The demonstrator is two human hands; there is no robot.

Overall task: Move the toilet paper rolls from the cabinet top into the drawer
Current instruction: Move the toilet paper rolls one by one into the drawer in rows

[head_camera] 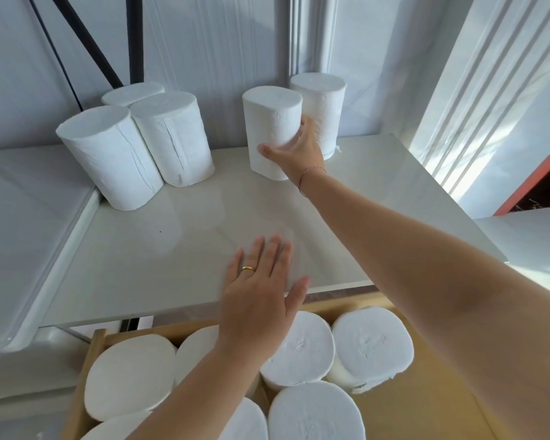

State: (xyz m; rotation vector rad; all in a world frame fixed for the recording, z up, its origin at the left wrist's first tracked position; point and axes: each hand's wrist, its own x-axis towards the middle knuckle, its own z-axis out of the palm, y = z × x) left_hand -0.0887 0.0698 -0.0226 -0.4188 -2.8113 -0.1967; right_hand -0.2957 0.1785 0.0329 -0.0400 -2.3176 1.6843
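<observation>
Several white toilet paper rolls stand upright on the pale cabinet top (178,249). Three cluster at the back left, the nearest (108,157) at the top's left edge. Two stand at the back right. My right hand (299,150) wraps around the nearer of these, a roll (272,125), with thumb in front and fingers behind it. The other roll (323,103) stands just behind. My left hand (261,293) hovers flat and empty, fingers spread, over the cabinet's front edge. Below, the wooden drawer (96,341) is pulled out and holds several rolls (299,347) standing on end.
A white tray-like surface (23,236) adjoins the cabinet on the left. Black poles (86,39) lean against the white wall behind. On the right are white curtains (489,90) and an orange-edged dark panel (540,182). Bare drawer floor (432,404) shows at the right.
</observation>
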